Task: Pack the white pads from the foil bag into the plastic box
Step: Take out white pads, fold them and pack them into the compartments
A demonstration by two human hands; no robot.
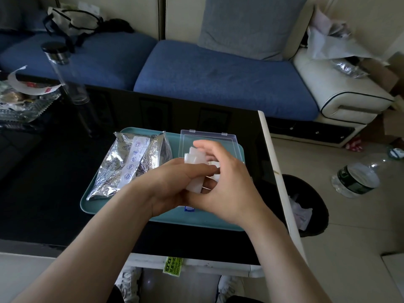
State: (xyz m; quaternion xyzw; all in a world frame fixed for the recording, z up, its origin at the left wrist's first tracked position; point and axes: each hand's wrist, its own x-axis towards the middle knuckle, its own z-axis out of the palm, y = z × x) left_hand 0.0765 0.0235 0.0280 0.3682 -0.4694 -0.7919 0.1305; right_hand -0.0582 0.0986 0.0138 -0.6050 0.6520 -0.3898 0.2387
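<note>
A crumpled silver foil bag [129, 165] lies on the left half of a teal tray [102, 204]. On the tray's right half stands a clear plastic box [207, 137] with its lid tilted open behind. Over the box, my left hand [170, 184] and my right hand [227, 180] meet around a stack of white pads [194, 159]. Both hands grip the stack, fingers wrapped on its sides. The box's base is mostly hidden beneath my hands.
The tray sits on a black glossy table [54, 171] with a white right edge. A tall clear bottle [65, 73] and snack wrappers [24, 97] stand at the far left. A black bin [306, 204] and water bottle [356, 178] are on the floor at the right; a blue sofa is behind.
</note>
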